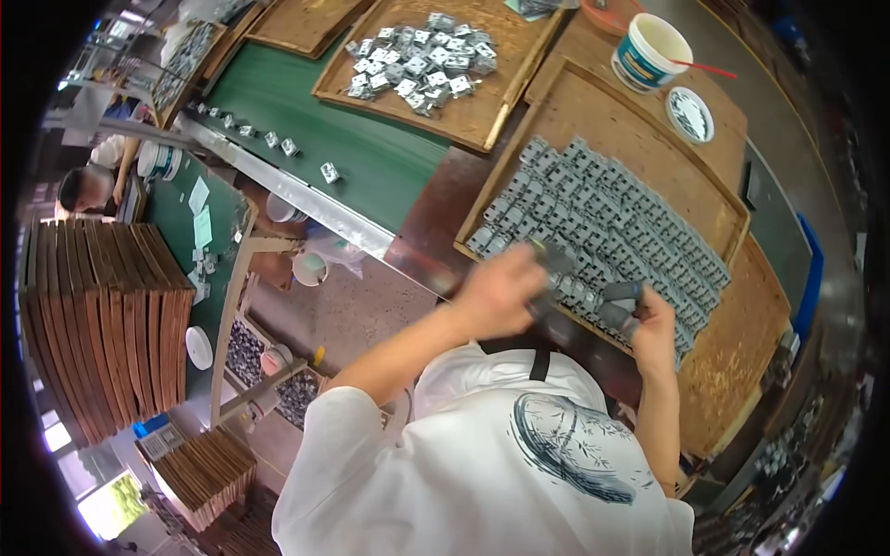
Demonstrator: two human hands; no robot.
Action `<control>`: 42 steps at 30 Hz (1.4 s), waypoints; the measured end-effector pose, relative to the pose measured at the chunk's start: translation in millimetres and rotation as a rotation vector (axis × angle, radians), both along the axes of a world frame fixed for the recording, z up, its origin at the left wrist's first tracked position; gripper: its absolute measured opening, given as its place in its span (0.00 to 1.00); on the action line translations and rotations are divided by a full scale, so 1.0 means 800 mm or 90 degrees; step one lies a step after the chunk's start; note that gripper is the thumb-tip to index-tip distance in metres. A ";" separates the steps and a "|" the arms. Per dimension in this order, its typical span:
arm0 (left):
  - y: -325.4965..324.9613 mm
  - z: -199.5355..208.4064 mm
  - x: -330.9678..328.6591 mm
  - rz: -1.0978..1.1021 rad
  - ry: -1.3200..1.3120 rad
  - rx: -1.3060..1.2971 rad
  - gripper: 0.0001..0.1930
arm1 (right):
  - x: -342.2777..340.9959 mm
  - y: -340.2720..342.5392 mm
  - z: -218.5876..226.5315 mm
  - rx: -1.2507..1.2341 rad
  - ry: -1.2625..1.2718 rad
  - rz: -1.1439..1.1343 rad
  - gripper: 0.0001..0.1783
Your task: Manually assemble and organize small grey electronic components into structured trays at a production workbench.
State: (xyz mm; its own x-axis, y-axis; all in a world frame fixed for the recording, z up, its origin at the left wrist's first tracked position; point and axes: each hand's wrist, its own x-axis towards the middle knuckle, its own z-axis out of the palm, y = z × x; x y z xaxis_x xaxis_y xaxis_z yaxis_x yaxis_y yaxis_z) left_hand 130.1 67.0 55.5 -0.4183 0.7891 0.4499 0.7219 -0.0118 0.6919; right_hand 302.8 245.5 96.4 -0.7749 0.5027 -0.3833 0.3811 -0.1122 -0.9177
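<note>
Reaching over small metal parts [603, 215], rowed inside wooden tray [593, 102] | left hand [505, 287]: blurred, cannot tell finger grip | right hand [653, 324]: fingers bent at near rows, grip unclear

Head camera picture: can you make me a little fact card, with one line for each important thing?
Left hand: blurred, above the tray's near edge; grip unclear
Right hand: over the metal rows, dark coverings on its fingers; grip unclear
Nearest tray: wooden, holding rows of grey metal parts
Second tray: wooden, holding a loose heap of metal pieces
Green surface: scattered small metal blocks
White tub: beyond the rows
</note>
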 end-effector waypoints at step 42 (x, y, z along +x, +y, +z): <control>0.014 0.052 -0.026 0.078 -0.501 0.061 0.19 | 0.016 0.013 -0.027 -0.044 0.177 -0.215 0.19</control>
